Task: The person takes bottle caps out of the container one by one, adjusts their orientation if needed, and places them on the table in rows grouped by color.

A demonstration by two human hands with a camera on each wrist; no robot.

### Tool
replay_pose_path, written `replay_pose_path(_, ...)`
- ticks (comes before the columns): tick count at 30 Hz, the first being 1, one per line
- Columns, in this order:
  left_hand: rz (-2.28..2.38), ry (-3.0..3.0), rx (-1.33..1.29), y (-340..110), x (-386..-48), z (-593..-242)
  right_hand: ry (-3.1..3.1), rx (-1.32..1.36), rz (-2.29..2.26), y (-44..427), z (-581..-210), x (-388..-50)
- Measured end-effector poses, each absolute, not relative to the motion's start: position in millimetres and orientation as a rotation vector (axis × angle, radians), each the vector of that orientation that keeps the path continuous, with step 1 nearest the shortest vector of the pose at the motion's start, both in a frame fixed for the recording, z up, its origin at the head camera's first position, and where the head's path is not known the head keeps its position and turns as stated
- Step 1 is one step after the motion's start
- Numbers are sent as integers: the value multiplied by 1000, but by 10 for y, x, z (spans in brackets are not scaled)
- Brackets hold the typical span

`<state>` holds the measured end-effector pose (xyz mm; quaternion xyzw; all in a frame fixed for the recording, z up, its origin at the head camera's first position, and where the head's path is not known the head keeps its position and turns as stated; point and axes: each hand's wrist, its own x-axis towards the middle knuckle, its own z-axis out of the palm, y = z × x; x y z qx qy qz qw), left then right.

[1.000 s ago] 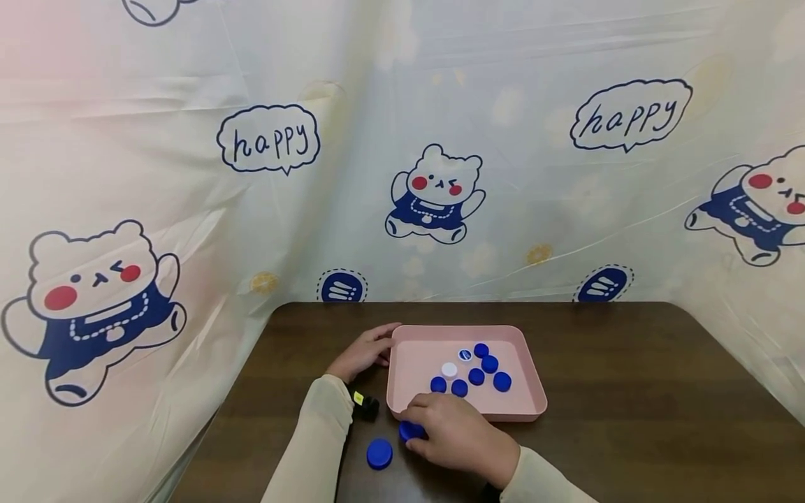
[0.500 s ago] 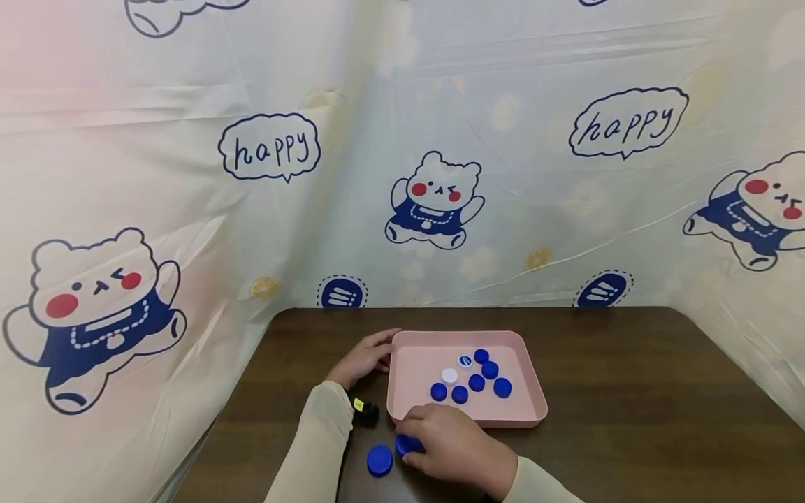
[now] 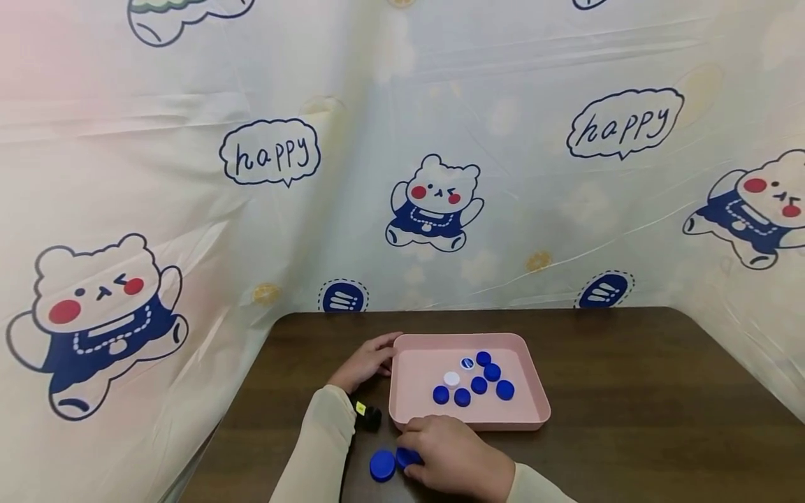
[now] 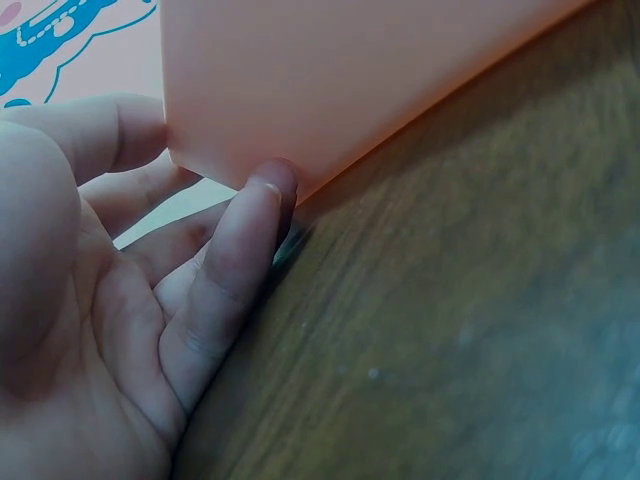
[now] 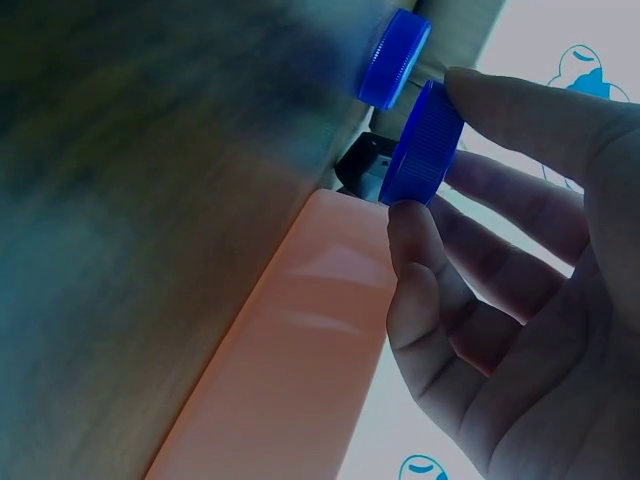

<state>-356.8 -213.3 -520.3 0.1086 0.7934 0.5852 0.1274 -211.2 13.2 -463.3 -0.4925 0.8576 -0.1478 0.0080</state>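
Note:
My right hand (image 3: 455, 447) pinches a blue bottle cap (image 5: 425, 145) by its ribbed rim, between thumb and fingers, just outside the near wall of the pink tray (image 3: 468, 424). Another blue bottle cap (image 3: 382, 466) lies on the table to the left of the held one. At the tray's far left corner, my left hand (image 3: 365, 363) rests its fingers against the outer wall; the left wrist view shows the fingertips (image 4: 262, 200) touching it. Inside the tray lie several blue caps (image 3: 479, 385), a white cap (image 3: 451, 379) and a white cap with a blue print (image 3: 467, 363).
The tray stands on a dark brown wooden table (image 3: 629, 391). On the left wrist sits a black device (image 3: 372, 419) with a yellow tag. A pale curtain (image 3: 528, 175) printed with bears hangs around the table's back and sides.
My right hand has moved a little nearer with the blue cap, closer to the loose cap on the table. The left hand stays at the tray's corner. The head view has tilted up slightly.

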Motion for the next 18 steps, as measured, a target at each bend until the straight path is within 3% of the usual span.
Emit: replay_pose_path(18, 1690, 2308, 287, -2128, -3542, -5203, 2663, -1549, -404, 102, -4677, -2088)
